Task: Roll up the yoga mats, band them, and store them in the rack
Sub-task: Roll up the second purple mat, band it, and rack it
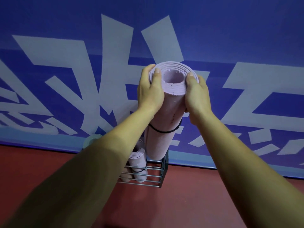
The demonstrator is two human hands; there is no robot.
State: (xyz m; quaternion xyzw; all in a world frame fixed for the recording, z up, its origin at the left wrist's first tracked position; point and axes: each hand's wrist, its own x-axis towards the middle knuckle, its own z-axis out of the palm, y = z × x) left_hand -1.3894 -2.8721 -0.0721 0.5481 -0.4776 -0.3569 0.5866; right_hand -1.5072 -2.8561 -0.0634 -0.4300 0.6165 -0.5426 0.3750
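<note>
Rack holds rolled mats; hands grip banded mat.

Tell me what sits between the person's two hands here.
The top end of the rolled lilac mat: the left hand and right hand grip its opposite sides, with nothing else between them. The head view shows it.
</note>
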